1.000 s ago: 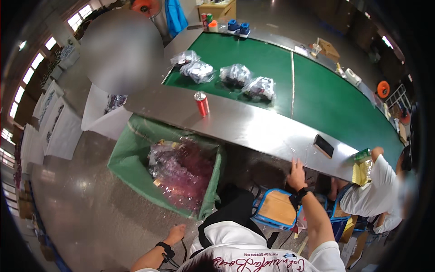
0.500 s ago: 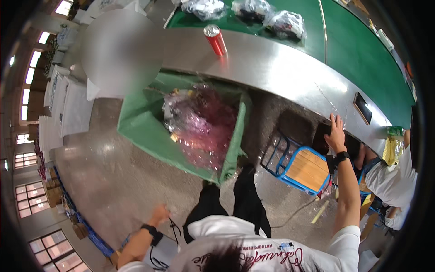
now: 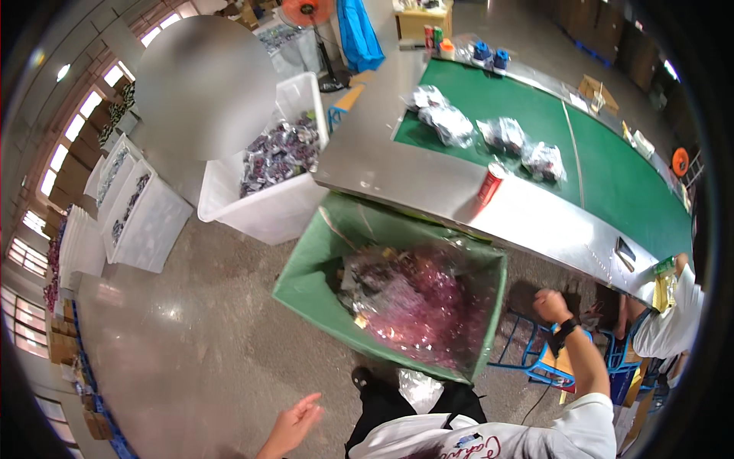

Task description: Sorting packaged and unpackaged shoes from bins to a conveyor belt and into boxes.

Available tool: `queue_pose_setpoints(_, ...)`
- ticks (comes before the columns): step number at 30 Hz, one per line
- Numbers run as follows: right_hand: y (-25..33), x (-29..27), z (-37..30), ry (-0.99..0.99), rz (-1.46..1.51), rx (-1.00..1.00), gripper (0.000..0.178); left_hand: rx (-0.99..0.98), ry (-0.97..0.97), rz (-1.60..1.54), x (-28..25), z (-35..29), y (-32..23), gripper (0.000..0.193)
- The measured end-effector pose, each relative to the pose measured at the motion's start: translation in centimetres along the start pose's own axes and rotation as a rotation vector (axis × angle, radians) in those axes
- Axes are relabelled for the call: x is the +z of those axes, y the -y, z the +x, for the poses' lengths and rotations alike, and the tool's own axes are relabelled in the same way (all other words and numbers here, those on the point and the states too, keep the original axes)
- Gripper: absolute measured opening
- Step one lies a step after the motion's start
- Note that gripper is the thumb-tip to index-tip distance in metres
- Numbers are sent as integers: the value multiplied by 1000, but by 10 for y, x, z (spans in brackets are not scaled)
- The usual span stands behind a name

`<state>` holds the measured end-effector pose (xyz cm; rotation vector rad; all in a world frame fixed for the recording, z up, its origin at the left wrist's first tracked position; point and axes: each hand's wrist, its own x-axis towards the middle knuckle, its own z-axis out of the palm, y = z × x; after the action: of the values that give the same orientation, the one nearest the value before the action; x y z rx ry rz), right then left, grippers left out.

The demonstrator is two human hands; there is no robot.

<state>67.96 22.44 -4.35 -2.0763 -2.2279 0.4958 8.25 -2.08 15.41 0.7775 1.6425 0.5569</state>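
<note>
My left hand [image 3: 297, 422] hangs low over the bare floor, fingers stretched out and holding nothing. Its nearest large thing is a green bin [image 3: 306, 302] filled with crumpled clear and pinkish plastic wrap [image 3: 417, 306]. To the right of that bin, my right hand [image 3: 552, 306] is in the air with its fingers curled in, and nothing shows in them. Below it stands a blue-framed stool [image 3: 556, 359] with a wooden seat, partly hidden by my right forearm. A clear plastic bag [image 3: 420, 390] shows between my legs.
A steel-edged table [image 3: 397, 172] with a green top carries a red can [image 3: 490, 183], several bagged items [image 3: 501, 134] and a phone [image 3: 625, 253]. White bins [image 3: 264, 218] of small packed goods stand left. Another person [image 3: 673, 321] sits at the right.
My right hand has left the table's edge, and its spread fingers have curled in. My left hand's fingers now stretch out. The view has shifted, showing more of the table and the white bins.
</note>
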Motion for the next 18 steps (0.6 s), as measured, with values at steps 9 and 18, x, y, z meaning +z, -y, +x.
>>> queue_pose_setpoints(9,325,134,-41,703,233,-130,34,1389,87,-190,-248,-46,-154,15)
queue_pose_setpoints(18,468,172,20,843,111,-168,44,1477,400,-216,-413,49,-224,24)
